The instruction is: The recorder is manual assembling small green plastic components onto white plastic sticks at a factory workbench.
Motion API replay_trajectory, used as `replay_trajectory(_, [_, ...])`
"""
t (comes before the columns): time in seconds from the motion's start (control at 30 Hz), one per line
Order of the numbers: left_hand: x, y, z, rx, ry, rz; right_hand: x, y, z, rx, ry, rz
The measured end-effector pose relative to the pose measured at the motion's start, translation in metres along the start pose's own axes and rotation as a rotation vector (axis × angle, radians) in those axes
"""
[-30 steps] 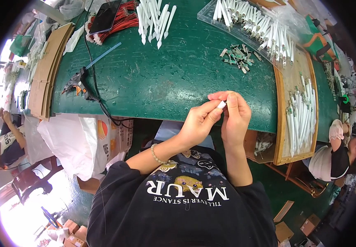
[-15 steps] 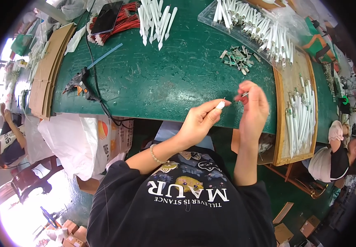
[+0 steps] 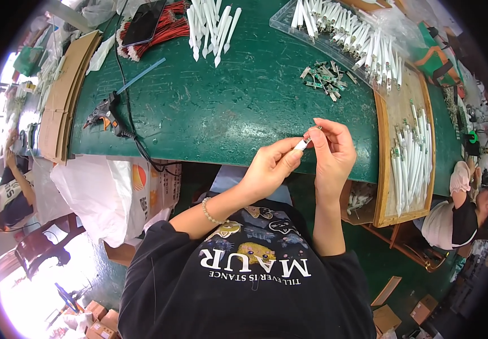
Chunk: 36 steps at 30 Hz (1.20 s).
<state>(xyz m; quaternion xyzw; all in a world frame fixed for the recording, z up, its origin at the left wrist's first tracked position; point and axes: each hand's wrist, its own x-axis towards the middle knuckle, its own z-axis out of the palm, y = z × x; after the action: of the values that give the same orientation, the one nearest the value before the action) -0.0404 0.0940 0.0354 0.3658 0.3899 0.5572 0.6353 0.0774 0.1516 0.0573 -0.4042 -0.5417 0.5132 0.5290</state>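
Centrally, just above the near edge of a green desk (image 3: 227, 113), a person's two bare hands meet over a slim white tube (image 3: 301, 145). The left hand (image 3: 268, 169), with a beaded bracelet (image 3: 213, 216) at its wrist, has its thumb and forefinger pinched around the tube, which slants up to the right. The right hand (image 3: 335, 155) closes its thumb and forefinger on a small metallic piece (image 3: 314, 132) at the tube's upper end; the fingers hide whether it is seated inside.

Beyond the hands, toward the right, lies a loose heap of small green circuit boards (image 3: 329, 82). Behind it, a clear plastic tray (image 3: 282, 28) is crowded with white tubes fitted with metal ends. At the right, a wooden-framed tray (image 3: 380, 141) holds more white sticks (image 3: 410, 169).

At the far side of the desk, white pointed tapers (image 3: 213, 28) lie beside a bundle of red wires (image 3: 170, 28), with a dark phone (image 3: 144, 24) resting on the wires. On the left, a black glue gun (image 3: 109, 114) with an orange trigger lies near stacked cardboard sheets (image 3: 69, 99).
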Motion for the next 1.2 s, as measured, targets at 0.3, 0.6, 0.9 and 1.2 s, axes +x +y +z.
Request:
replay_trajectory(0.3, [0.001,0.001,-0.001,-0.029,-0.001,-0.035,0.004,-0.005,0.001,-0.102,-0.020,-0.022])
replay_trajectory(0.6, [0.001,0.001,-0.001,-0.063,0.008,-0.049,0.003,0.002,0.001,-0.143,-0.063,-0.078])
replay_trajectory(0.9, [0.001,0.002,-0.002,-0.068,0.015,-0.063,0.002,0.012,-0.002,-0.204,-0.069,-0.111])
replay_trajectory(1.2, [0.002,0.006,-0.009,-0.139,-0.044,-0.131,0.011,0.002,-0.022,-0.115,-0.350,-0.013])
